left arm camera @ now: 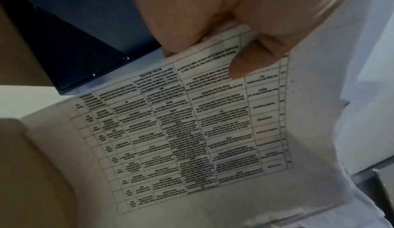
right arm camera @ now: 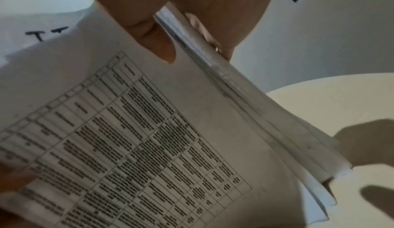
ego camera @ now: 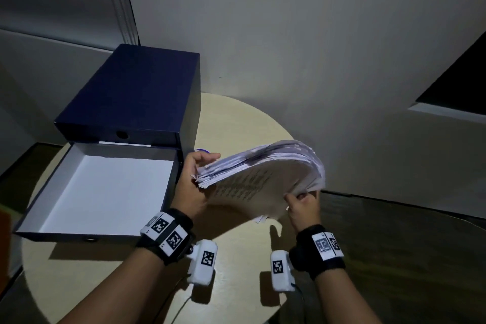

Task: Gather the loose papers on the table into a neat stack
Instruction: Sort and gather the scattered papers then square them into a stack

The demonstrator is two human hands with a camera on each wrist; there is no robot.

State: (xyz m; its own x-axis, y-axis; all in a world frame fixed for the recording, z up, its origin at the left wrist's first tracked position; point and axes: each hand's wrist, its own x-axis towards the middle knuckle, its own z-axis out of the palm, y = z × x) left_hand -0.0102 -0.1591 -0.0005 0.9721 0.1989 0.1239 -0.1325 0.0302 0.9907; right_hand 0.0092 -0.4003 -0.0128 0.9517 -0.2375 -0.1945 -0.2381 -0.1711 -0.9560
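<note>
On the left side of the round cream table (ego camera: pixel 231 123) stands a dark blue box (ego camera: pixel 136 92) with its lower drawer (ego camera: pixel 100 189) pulled out toward the person, the white inside of the drawer showing. The box's blue corner also appears in the left wrist view, above and left of the paper.

Just right of the drawer, the left hand (ego camera: pixel 196 179) grips the left edge of the paper stack (ego camera: pixel 265 173), with the thumb over the top of the sheets and the fingers (left arm camera: pixel 253 60) curled underneath, pressing against a printed table on the lowest page. The sheet edges at this end lie uneven and fanned.

Between the two hands the stack is held up off the table and bows upward in an arch, its underside turned toward the person. That underside carries a grid of small dark text, too blurred to read in any view.

At the right end, the right hand (ego camera: pixel 302 205) pinches the lower right corner of the stack, thumb (right arm camera: pixel 157 41) on the printed face and the other fingers behind the sheets. The page edges here splay apart in several layers.

Both wrists wear black bands with white marker blocks (ego camera: pixel 165 231). Shadows of the hands and papers fall on the tabletop below.
</note>
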